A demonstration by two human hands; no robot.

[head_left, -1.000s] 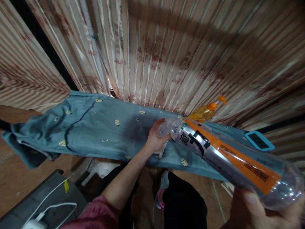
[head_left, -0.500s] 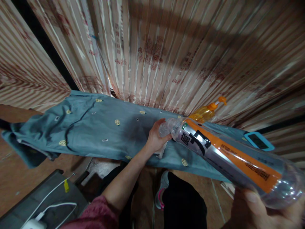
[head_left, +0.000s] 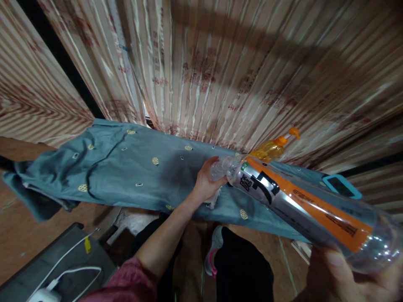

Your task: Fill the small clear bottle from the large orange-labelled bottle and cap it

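Observation:
A clear plastic bottle [head_left: 302, 205] with an orange and silver label is held up slantwise over the cloth-covered surface. My right hand [head_left: 349, 277] is wrapped around its near end at the lower right, partly cut off by the frame edge. At the far end, my left hand [head_left: 208, 180] closes on a clear, ribbed plastic part [head_left: 222, 167]; whether this belongs to the same bottle I cannot tell. A pale, frayed scrap of cloth [head_left: 214, 199] shows below my left hand. Behind the bottle is a yellow pump bottle [head_left: 269, 149] with an orange top.
A blue-green cloth [head_left: 119, 167] with pineapple prints covers the long surface against a striped curtain [head_left: 201, 75]. A light-blue device with a dark screen [head_left: 342, 186] lies at the right. At the lower left, a dark stool-like top [head_left: 72, 251] bears a white charger [head_left: 45, 295] and cable.

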